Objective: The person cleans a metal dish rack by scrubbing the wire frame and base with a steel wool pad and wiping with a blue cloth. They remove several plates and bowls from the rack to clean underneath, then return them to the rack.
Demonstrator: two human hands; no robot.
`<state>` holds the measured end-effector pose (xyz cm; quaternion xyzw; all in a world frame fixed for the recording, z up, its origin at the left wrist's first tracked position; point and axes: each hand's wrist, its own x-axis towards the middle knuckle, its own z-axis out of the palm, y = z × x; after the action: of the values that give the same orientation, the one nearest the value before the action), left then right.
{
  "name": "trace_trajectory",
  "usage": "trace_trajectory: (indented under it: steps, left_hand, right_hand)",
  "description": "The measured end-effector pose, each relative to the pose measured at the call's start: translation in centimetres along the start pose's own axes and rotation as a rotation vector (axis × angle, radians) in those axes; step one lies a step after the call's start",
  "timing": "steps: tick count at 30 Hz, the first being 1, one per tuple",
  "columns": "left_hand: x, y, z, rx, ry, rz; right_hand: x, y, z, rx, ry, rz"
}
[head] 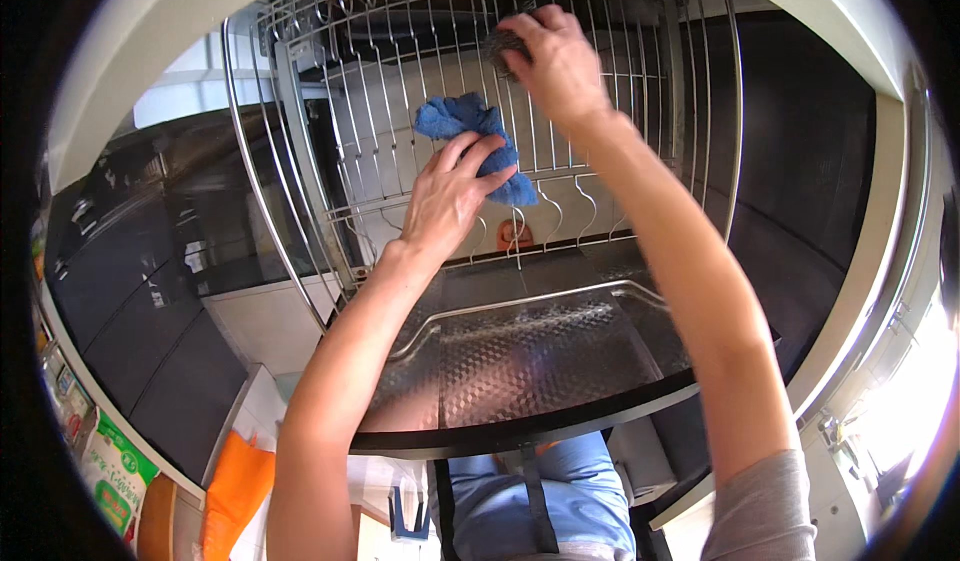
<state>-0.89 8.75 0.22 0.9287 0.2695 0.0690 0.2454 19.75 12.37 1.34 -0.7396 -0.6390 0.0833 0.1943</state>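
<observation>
A metal wire rack point(517, 118) with rows of bent wires spans the upper middle of the head view. My left hand point(452, 186) has its fingers curled over a crumpled blue cloth point(469, 111) and holds it against the wires. Farther back and to the right, my right hand point(559, 66) grips a dark grey metal scouring pad point(504, 52) at the rack's wires. The fingertips around the pad are slightly blurred. Part of the cloth is hidden under my left fingers.
Below the rack lies a dark panel point(540, 366) with a chequered sheen and a metal rail point(517, 296). Dark cabinet walls point(795, 148) flank the rack. At lower left are an orange cloth point(234, 490) and a green-and-white printed bag point(116, 471).
</observation>
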Motion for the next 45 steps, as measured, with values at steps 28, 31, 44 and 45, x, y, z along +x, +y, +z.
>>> trace_trajectory:
  steps: [28,31,44,45]
  left_hand:
    - [-2.2,-1.5,0.2,0.011,-0.007,-0.061]
    - [-0.8,-0.7,0.3,-0.014,0.018,-0.031]
    - [9.2,-4.3,-2.1,-0.266,0.419,-0.275]
    - [11.9,-5.3,-2.0,-0.208,0.493,-0.206]
  right_hand:
    - [-0.4,-4.5,4.3,-0.136,-0.170,0.078]
    - [4.2,-1.5,5.2,-0.144,0.029,0.081]
    - [-12.4,-3.3,-21.1,0.161,-0.190,0.214]
    - [-14.9,-3.5,-22.7,0.162,-0.185,0.234]
